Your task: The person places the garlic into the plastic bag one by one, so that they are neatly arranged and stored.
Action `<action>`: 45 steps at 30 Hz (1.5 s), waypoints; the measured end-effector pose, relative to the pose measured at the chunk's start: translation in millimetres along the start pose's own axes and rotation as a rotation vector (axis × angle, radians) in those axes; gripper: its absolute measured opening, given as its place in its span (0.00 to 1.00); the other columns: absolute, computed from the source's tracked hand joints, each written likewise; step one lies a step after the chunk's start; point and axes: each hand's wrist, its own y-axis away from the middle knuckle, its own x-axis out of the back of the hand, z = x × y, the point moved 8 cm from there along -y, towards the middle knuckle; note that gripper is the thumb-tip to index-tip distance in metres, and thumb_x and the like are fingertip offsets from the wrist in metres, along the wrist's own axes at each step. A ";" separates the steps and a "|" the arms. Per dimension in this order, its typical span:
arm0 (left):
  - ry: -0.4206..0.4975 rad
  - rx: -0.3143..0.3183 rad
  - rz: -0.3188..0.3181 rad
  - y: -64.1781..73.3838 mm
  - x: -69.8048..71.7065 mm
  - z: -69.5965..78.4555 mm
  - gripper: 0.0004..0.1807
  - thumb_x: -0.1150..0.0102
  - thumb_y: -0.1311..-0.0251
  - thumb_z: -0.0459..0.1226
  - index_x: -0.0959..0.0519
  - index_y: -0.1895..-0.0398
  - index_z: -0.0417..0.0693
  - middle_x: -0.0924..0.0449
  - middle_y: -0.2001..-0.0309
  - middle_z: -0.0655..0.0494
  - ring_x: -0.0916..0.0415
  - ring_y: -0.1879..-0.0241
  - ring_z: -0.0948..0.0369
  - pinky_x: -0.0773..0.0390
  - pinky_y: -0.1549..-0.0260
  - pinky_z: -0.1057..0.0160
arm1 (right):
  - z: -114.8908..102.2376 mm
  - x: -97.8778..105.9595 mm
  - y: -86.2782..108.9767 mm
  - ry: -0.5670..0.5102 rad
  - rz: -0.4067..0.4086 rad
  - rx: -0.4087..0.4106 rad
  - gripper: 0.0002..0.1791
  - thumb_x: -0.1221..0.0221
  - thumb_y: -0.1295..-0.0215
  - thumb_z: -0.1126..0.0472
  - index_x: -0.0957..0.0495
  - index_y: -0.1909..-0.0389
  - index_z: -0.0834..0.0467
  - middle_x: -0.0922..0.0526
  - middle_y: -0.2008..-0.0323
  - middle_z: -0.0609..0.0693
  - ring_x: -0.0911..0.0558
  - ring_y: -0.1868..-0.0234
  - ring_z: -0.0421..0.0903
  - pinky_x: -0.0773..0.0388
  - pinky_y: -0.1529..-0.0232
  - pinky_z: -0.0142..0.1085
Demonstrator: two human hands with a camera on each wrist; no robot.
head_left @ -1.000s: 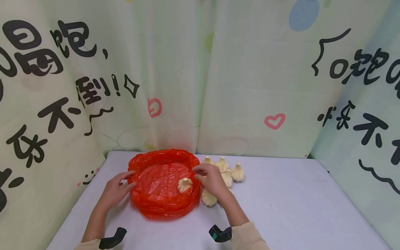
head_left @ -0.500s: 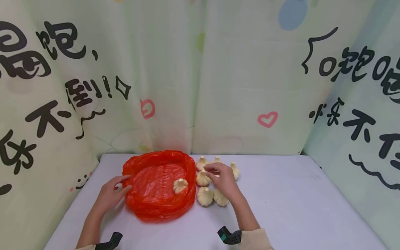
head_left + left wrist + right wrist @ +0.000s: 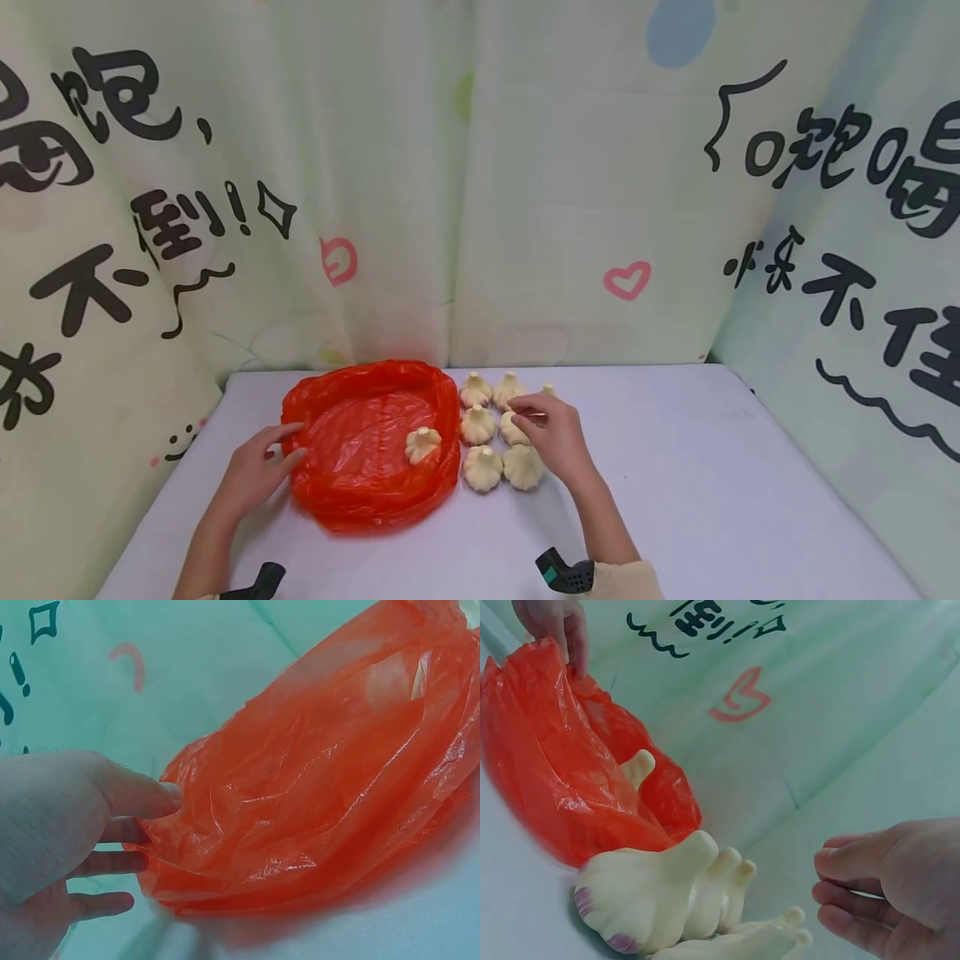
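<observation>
A red plastic bag (image 3: 375, 507) lies on the table with its mouth spread wide, and one garlic bulb (image 3: 422, 446) sits inside it. My left hand (image 3: 257, 468) is at the bag's left edge; in the left wrist view its thumb and straight fingers touch the thin plastic. Several garlic bulbs (image 3: 482, 468) stand in rows just right of the bag, pale with purplish bases in the right wrist view. Over the right side of these rows hovers my right hand (image 3: 557, 435), holding nothing, its fingers loosely bent. It partly hides the bulbs behind it.
The white table (image 3: 675, 500) extends to the right of the bulbs. A pale green curtain (image 3: 540, 208) with black lettering and a pink heart (image 3: 627, 281) hangs along its back and sides.
My right hand has moved right, from the bag's right rim to over the garlic bulbs, uncovering more of them. My left hand stays at the bag's left edge. The head view has shifted slightly.
</observation>
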 end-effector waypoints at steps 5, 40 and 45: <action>-0.007 -0.012 0.007 -0.5 0.9 1.0 0.28 0.41 0.36 0.43 0.32 0.34 0.46 0.34 0.35 0.37 0.36 0.37 0.40 0.24 0.44 0.42 | 7.8 9.6 1.8 0.009 0.029 -0.017 0.13 0.35 0.43 0.69 0.16 0.56 0.60 0.15 0.59 0.54 0.15 0.57 0.49 0.16 0.55 0.38; -0.012 -0.012 -0.008 -0.2 -0.2 -1.2 0.30 0.40 0.37 0.43 0.33 0.33 0.44 0.33 0.36 0.35 0.36 0.38 0.39 0.23 0.45 0.42 | 51.1 41.7 -2.1 0.032 0.137 -0.100 0.15 0.34 0.44 0.70 0.17 0.54 0.64 0.15 0.57 0.59 0.16 0.57 0.53 0.16 0.55 0.36; -0.010 -0.046 0.006 -2.4 -2.4 4.2 0.28 0.40 0.37 0.42 0.32 0.34 0.44 0.32 0.37 0.36 0.34 0.38 0.41 0.24 0.44 0.42 | 59.9 47.1 -3.3 0.040 0.151 -0.129 0.15 0.34 0.43 0.69 0.18 0.53 0.64 0.16 0.57 0.60 0.16 0.56 0.54 0.17 0.53 0.40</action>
